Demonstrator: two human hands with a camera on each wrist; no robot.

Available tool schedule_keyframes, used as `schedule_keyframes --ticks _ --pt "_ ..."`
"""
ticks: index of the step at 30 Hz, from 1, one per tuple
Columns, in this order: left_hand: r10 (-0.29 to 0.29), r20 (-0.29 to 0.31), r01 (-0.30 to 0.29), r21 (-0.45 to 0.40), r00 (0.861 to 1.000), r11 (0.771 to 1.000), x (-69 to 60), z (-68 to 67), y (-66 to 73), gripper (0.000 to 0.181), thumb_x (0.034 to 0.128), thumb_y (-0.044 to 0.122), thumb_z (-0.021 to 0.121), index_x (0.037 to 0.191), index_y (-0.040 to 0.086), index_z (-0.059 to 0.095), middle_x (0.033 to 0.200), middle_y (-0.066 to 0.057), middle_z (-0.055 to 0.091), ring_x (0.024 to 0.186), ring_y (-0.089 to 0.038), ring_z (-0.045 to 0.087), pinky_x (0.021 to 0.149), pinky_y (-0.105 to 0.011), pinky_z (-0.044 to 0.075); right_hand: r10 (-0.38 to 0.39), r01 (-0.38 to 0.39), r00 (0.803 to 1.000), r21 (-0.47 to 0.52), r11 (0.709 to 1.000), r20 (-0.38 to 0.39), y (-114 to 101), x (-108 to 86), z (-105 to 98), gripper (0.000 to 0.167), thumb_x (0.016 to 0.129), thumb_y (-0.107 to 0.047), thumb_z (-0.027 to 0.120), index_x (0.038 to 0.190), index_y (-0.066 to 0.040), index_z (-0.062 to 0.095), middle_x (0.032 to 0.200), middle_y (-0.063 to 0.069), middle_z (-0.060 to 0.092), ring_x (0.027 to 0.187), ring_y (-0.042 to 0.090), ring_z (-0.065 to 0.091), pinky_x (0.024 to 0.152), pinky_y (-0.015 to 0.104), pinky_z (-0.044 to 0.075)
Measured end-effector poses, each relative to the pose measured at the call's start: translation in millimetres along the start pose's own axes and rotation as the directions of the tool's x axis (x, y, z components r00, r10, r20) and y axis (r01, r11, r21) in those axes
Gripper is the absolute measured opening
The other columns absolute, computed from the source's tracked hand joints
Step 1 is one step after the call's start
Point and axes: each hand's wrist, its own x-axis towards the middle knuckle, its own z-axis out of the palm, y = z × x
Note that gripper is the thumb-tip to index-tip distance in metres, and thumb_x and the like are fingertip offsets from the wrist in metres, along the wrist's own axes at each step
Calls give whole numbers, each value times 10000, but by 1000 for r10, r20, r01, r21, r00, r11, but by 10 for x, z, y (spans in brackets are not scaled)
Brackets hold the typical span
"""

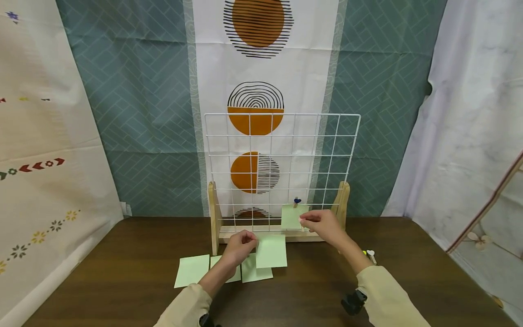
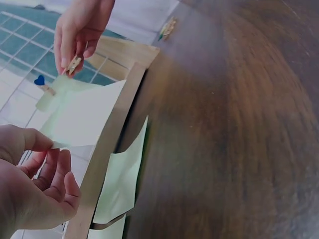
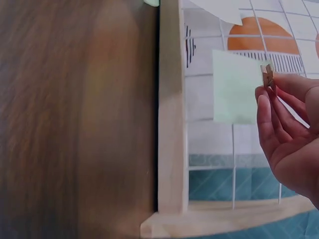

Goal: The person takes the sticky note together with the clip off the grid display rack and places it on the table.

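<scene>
My left hand (image 1: pixel 240 248) pinches a pale green paper square (image 1: pixel 272 252) by its edge, in front of the rack's base. In my right hand (image 1: pixel 325 225) a small wooden clothespin (image 3: pixel 267 75) is pinched between thumb and fingers. That hand is beside the lower right part of the white wire grid (image 1: pixel 281 173). Another pale green square (image 1: pixel 289 218) hangs there under a clothespin with a blue heart (image 1: pixel 297 200). In the right wrist view, the pinched clothespin is at a corner of a green square (image 3: pixel 234 89); whether it grips the paper I cannot tell.
Several green squares, such as the leftmost one (image 1: pixel 192 270), lie on the dark wooden table (image 1: pixel 310 290) around my left forearm. Wooden posts (image 1: pixel 214 218) and a base bar hold the grid upright. More clothespins (image 1: pixel 371 255) lie beyond my right forearm. Patterned cloths hang behind.
</scene>
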Motion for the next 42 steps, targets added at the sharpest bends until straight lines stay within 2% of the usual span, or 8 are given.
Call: schedule_keyframes --ticks 5,11,17,23,30,35,42 --pt "32 38 -34 40 999 999 -28 34 1 70 883 29 579 937 -15 586 792 -46 571 734 -185 579 629 -300 426 4 -4 1000 -33 999 10 87 -82 -95 245 904 -124 677 1062 62 696 952 125 700 768 222 648 716 423 543" --pt "40 85 -45 50 996 998 -22 111 -31 69 890 14 587 939 -33 577 785 -39 570 724 -164 591 653 -298 422 44 -39 998 -98 994 43 211 -210 -336 268 901 -169 689 1074 34 705 1010 124 691 872 226 650 725 335 540" --pt "30 94 -36 64 995 997 -4 203 -48 52 875 -13 611 915 -35 586 761 -39 573 704 -163 606 628 -288 416 85 -71 990 -119 990 111 328 -338 -660 284 904 -174 680 1087 43 694 1007 132 686 863 241 645 760 428 541" --pt "46 98 -52 65 994 996 37 288 -47 41 869 -14 625 886 -27 590 741 -36 573 699 -190 615 571 -266 413 156 -146 985 -132 980 72 467 -426 -879 334 902 -215 688 1098 56 682 1045 158 673 851 235 660 765 416 542" --pt "42 115 -54 95 993 994 62 376 -63 37 868 -20 628 858 -41 598 709 -28 569 649 -169 559 544 -252 393 176 -169 984 -151 974 34 632 -505 -1034 339 905 -164 679 1096 115 656 1040 204 669 843 240 670 723 359 552" --pt "48 109 -62 125 993 990 71 384 -80 29 860 -32 617 854 -45 592 705 -25 566 642 -168 561 553 -263 395 188 -180 982 -201 963 21 744 -557 -1141 311 912 -131 665 1077 133 651 1003 210 676 805 240 670 689 342 553" --pt "98 111 -118 190 989 975 71 363 -119 31 835 -35 638 831 -41 608 674 -17 559 600 -133 519 536 -266 382 197 -189 980 -241 952 9 877 -620 -1244 258 906 -80 658 1035 144 656 950 213 687 770 250 674 677 376 556"
